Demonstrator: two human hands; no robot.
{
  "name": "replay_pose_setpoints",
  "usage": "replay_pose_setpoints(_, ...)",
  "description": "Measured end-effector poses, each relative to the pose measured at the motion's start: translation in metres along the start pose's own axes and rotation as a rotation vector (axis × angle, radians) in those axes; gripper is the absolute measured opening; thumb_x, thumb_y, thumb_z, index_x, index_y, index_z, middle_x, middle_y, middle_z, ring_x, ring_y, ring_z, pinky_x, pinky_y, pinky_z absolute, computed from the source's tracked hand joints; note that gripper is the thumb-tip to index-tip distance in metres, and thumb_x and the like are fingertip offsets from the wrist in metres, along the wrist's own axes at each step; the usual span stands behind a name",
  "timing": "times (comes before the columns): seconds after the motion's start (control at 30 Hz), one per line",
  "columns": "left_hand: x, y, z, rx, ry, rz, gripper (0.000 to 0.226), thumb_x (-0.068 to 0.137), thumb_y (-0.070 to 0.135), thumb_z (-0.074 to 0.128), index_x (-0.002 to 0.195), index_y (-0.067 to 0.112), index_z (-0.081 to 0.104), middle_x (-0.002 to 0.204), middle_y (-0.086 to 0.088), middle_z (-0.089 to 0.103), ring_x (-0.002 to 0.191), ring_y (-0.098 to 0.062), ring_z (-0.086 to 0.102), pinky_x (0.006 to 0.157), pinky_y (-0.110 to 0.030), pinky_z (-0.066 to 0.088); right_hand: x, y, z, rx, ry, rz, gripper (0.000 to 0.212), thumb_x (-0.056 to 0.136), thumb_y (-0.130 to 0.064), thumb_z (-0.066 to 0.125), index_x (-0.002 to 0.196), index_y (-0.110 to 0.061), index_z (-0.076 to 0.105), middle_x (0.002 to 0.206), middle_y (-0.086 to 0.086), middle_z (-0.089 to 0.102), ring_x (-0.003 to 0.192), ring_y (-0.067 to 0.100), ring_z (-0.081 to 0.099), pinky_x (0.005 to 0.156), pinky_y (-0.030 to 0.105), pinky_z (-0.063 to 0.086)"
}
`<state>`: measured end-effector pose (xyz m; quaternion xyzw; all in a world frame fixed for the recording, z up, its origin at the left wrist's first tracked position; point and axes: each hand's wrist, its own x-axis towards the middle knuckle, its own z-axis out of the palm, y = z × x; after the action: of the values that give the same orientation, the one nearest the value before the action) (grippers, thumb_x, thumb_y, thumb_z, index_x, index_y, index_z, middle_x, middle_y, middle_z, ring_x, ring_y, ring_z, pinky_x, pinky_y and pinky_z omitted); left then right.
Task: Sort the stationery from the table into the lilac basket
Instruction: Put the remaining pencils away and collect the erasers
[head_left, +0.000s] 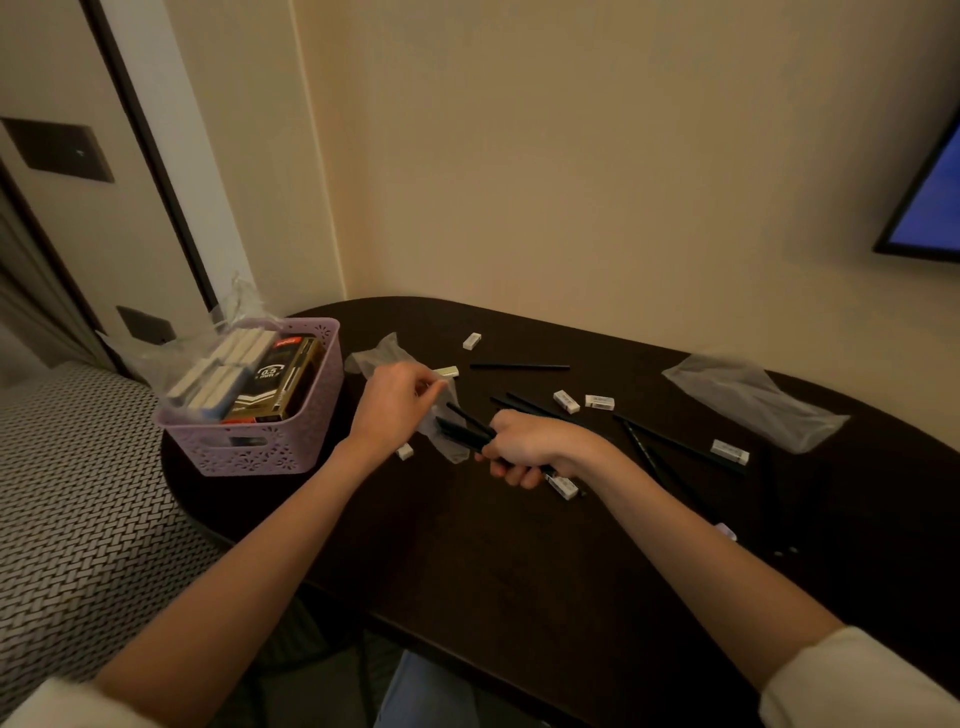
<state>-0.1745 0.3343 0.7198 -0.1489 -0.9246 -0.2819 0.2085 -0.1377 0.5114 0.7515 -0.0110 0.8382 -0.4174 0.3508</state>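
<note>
Dark oval table (519, 571) against a cream wall, seen from above the person's own arms, both in white sleeves.

Nearest the middle, the right hand (530, 447) is curled round a bundle of thin black pencils (462, 428), their ends pointing left into a clear plastic bag (447, 415). The left hand (395, 400) pinches the top of that bag between thumb and fingertips, apparently holding its mouth up.

Pencils are light, stiff and smooth, so likely to slide apart; gripping the bundle at its middle, as here, should keep them together. The bag is limp and slippery, so best held at its rim.

Around the hands lie small white erasers (566, 401), light, firm and easy to pinch by the sides, and more loose pencils (519, 367). Further right sits another empty bag (748, 400).

At the table's left edge stands the lilac basket (260, 441), already holding a lead box (280, 384) and bagged eraser packs (223, 369). Beyond, a wall screen (930, 208) glows blue.
</note>
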Motion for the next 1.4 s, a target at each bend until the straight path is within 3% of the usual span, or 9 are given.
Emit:
replay_pose_setpoints(0.2,0.004,0.002,-0.009,-0.048,0.008,0.012,0.018,0.09,0.017,0.064,0.105,0.01,0.071,0.097,-0.003,0.072,0.084,-0.003,0.062,0.075,-0.014,0.047,0.034,-0.017,-0.002,0.262,-0.07,-0.004,0.01,0.099,-0.005,0.04,0.107,-0.009,0.043,0.074,0.005,0.044,0.04,0.004,0.035,0.033,0.014,0.028)
replay_pose_setpoints(0.4,0.015,0.007,-0.024,-0.092,0.096,0.025,0.015,0.088,0.017,0.067,0.101,0.012,0.073,0.087,0.006,0.068,0.069,0.008,0.054,0.062,-0.003,0.043,0.059,-0.034,-0.013,0.468,-0.135,0.023,0.007,0.099,-0.005,0.038,0.104,-0.007,0.041,0.075,0.007,0.046,0.044,0.007,0.038,0.034,0.013,0.029)
replay_pose_setpoints(0.6,0.03,0.003,-0.036,-0.166,0.108,-0.022,0.015,0.088,0.015,0.068,0.101,0.011,0.073,0.082,0.006,0.066,0.068,0.001,0.059,0.06,-0.012,0.045,0.061,-0.064,-0.027,0.477,-0.035,-0.076,0.015,0.097,-0.004,0.042,0.111,-0.009,0.044,0.081,0.008,0.049,0.055,0.009,0.045,0.038,0.014,0.036)
replay_pose_setpoints(0.67,0.033,0.0,-0.038,-0.174,0.124,-0.024,0.015,0.088,0.016,0.068,0.101,0.01,0.072,0.079,0.005,0.066,0.065,0.0,0.058,0.062,-0.014,0.045,0.057,-0.073,-0.029,0.494,-0.027,-0.105,0.011,0.096,-0.003,0.045,0.107,-0.008,0.046,0.09,0.012,0.052,0.066,0.014,0.053,0.045,0.016,0.045)
replay_pose_setpoints(0.8,0.037,-0.003,-0.038,-0.188,0.189,-0.061,0.016,0.088,0.018,0.068,0.101,0.009,0.072,0.082,0.0,0.07,0.07,-0.006,0.064,0.07,-0.023,0.053,0.056,-0.079,-0.034,0.589,-0.061,-0.192,0.037,0.093,-0.005,0.056,0.128,-0.009,0.046,0.126,0.018,0.047,0.111,0.031,0.057,0.072,0.031,0.059)
replay_pose_setpoints(0.93,0.039,-0.004,-0.035,-0.185,0.199,-0.087,0.017,0.089,0.018,0.067,0.101,0.009,0.072,0.08,0.002,0.068,0.072,-0.008,0.064,0.074,-0.026,0.055,0.053,-0.073,-0.04,0.556,-0.065,-0.255,0.044,0.091,-0.009,0.06,0.133,-0.006,0.047,0.135,0.022,0.046,0.114,0.035,0.057,0.081,0.038,0.058)
replay_pose_setpoints(1.07,0.039,0.003,-0.03,-0.21,0.214,-0.112,0.016,0.089,0.02,0.066,0.1,0.009,0.072,0.076,0.004,0.067,0.067,-0.005,0.061,0.071,-0.024,0.054,0.043,-0.063,-0.051,0.485,-0.037,-0.291,0.036,0.093,-0.006,0.056,0.128,0.002,0.051,0.127,0.023,0.056,0.112,0.032,0.061,0.089,0.037,0.055)
replay_pose_setpoints(1.23,0.038,0.011,-0.023,-0.214,0.226,-0.159,0.018,0.09,0.02,0.065,0.103,0.01,0.071,0.087,-0.002,0.071,0.076,-0.008,0.064,0.076,-0.025,0.055,0.026,-0.048,-0.064,0.388,0.09,-0.4,0.025,0.095,-0.005,0.051,0.118,-0.001,0.061,0.112,0.013,0.068,0.104,0.023,0.067,0.084,0.03,0.056)
replay_pose_setpoints(1.4,0.032,0.013,-0.017,-0.199,0.162,-0.212,0.018,0.09,0.017,0.064,0.105,0.009,0.07,0.094,-0.003,0.069,0.085,-0.009,0.062,0.081,-0.026,0.054,0.035,-0.013,-0.083,0.344,0.507,-0.334,0.022,0.098,-0.007,0.047,0.11,-0.003,0.065,0.102,0.012,0.071,0.087,0.016,0.069,0.075,0.025,0.057)
